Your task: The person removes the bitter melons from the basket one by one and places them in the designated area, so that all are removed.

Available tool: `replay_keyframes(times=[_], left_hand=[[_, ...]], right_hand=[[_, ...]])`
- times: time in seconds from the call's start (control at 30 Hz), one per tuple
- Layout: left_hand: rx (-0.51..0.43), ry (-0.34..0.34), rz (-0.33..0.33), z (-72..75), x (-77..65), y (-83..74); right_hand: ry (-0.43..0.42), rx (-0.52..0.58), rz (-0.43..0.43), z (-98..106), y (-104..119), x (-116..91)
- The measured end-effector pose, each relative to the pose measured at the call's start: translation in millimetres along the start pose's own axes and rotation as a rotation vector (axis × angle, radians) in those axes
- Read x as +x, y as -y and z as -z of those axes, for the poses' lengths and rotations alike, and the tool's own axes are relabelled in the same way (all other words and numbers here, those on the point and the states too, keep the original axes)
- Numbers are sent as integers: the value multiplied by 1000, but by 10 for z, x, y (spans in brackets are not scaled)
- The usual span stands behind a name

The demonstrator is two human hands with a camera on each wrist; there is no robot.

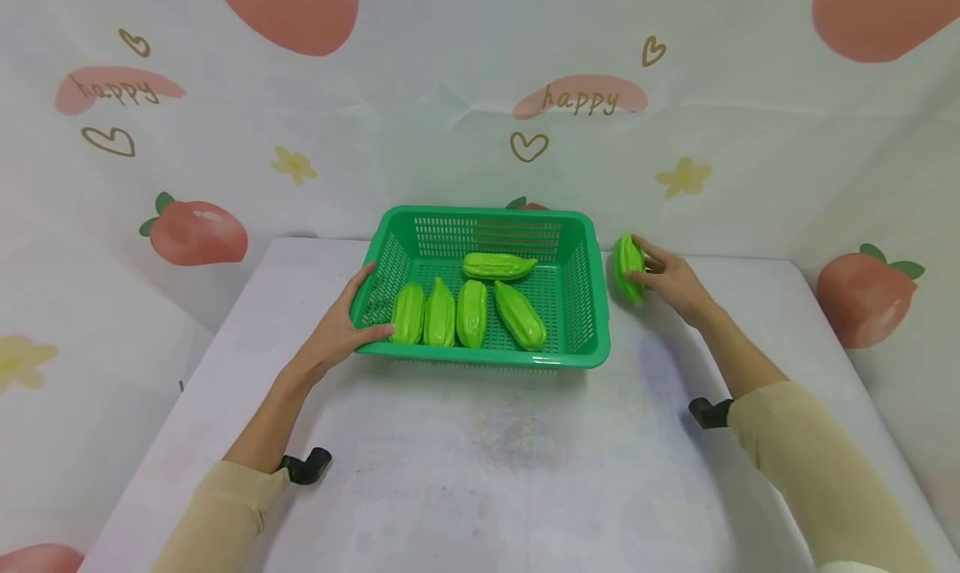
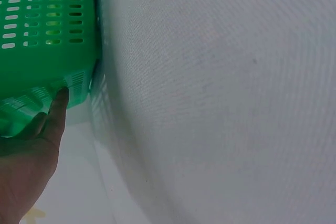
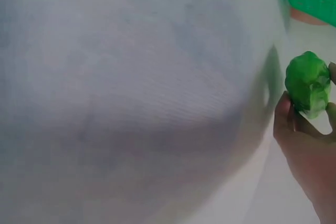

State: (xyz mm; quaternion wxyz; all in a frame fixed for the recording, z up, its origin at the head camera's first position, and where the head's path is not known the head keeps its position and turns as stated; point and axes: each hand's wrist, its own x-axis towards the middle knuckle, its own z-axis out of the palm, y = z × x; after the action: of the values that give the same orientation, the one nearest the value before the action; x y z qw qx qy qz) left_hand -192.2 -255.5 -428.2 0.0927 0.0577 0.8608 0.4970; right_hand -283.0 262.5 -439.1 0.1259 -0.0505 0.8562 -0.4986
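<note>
A green plastic basket (image 1: 480, 355) with slotted walls stands on the white table. Inside it lie several bright green bitter melons (image 1: 472, 313), most side by side along the front and one crosswise (image 1: 497, 266) at the back. My left hand (image 1: 337, 327) holds the basket's left side, its thumb over the front left corner; the left wrist view shows fingers against the outer wall. To the right of the basket, my right hand (image 1: 671, 283) pinches another bitter melon (image 1: 628, 269) between thumb and fingers. In the right wrist view this bitter melon (image 3: 308, 83) is seen end-on.
The white table (image 1: 480, 481) runs up to a light backdrop (image 1: 435, 165) printed with peaches, hearts, flowers and "happy". Black camera mounts (image 1: 306, 466) sit at both wrists, by the beige sleeves (image 1: 817, 465).
</note>
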Motion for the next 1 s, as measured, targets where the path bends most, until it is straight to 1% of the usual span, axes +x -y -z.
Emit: replay_keyframes(times=[0.07,0.1,0.3,0.43,0.73,1.0], left_hand=[[3,-3,-2,1,1,-1],[2,-4,-2,1,0,-1],[-10,-8,-8,-15,3,2],[-14,-13,-18,-22,4,17],[-15,-20,-26,-27,1,32],[-24,-25,-23,-32,-8,29]], right_hand=[[-5,-6,-2,-25,-38,7],[-18,-20,-2,-35,-92,30],[-77,-74,-14,-71,-179,66],[-71,-69,-26,-80,-190,77],[-47,-57,-23,-97,-207,80],[-64,-12,-9,-102,-202,45]])
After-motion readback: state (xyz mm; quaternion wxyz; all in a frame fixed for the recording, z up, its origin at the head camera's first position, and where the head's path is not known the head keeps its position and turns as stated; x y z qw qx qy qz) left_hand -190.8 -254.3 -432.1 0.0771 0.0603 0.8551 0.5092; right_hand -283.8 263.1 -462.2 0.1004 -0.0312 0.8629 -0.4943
